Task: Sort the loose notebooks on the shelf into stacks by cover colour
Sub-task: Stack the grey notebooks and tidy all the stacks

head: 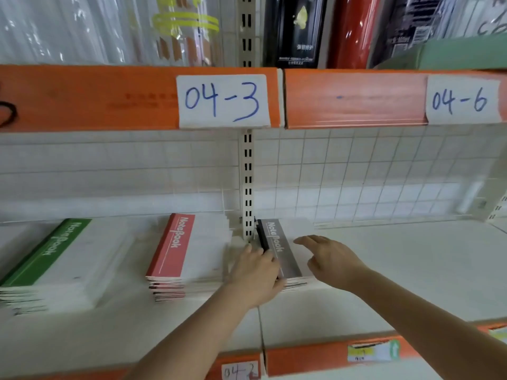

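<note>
The white shelf (384,270) is carrying three stacks in a row under the orange rail with the labels 04-3 (222,101) and 04-6 (461,100), and a wire grid back panel (356,174) is running behind them. Farthest left the green stack (46,259) is lying flat, and the red stack (175,256) is sitting in the middle, near it but apart. The grey stack (279,248) is lying just right of the slotted upright post (247,187), close beside the red one, and it looks like the stack being squared up. The left hand (255,275) is pressing against the spine side of the grey stack with its fingers curled over the near left edge; whether the thumb is pinching the top cover is hidden behind the hand. The right hand (332,259) is hovering over the white part of the grey cover with its fingers spread and relaxed, holding nothing, and whether it is touching the cover I cannot tell. To do this step well, the left hand should probably be acting as a fixed stop along the spines while the right palm is pressing flat and sliding the covers toward it, so that the edges are lining up without shoving the stack into the post or the red pile. No loose notebooks are showing elsewhere on the shelf, so the sorting seems close to finished.
</note>
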A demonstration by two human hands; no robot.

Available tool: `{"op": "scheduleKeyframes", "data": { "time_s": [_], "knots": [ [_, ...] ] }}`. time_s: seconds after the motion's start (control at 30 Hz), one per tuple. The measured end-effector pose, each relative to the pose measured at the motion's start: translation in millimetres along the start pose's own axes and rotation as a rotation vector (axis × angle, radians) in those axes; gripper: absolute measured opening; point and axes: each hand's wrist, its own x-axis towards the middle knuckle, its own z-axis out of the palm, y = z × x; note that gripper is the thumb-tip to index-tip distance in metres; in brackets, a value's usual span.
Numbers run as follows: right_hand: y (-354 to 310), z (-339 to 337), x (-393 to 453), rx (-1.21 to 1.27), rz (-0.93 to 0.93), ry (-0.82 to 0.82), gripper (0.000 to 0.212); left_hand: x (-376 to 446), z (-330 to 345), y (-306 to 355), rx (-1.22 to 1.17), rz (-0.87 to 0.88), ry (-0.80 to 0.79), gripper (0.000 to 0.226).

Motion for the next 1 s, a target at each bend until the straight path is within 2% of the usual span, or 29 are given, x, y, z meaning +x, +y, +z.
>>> {"op": "scheduleKeyframes", "data": {
  "time_s": [0.1,0.43,0.6,0.8,1.0],
  "knots": [
    [-32.8,2.8,12.2,0.051,-0.094,0.024,0.053,-46.0,-12.7,-39.9,-0.064,-0.034,0.007,0.039],
    [-199.2,-2.2,59.2,0.078,-0.354,0.101,0.050,-181.5,-37.5,-154.0,-0.092,-0.249,0.085,0.028],
    [-280.0,-1.2,69.3,0.111,-0.372,0.145,0.049,-239.2,-35.9,-197.4,0.014,-0.298,0.108,0.035],
    [-380.5,3.5,76.6,0.134,-0.381,0.230,0.048,-322.7,-33.5,-255.3,0.013,-0.287,0.088,0.036],
    [-486.6,17.5,90.5,0.142,-0.391,0.273,0.044,-408.3,-12.8,-314.1,0.047,-0.285,0.182,0.040]
  ]
}}
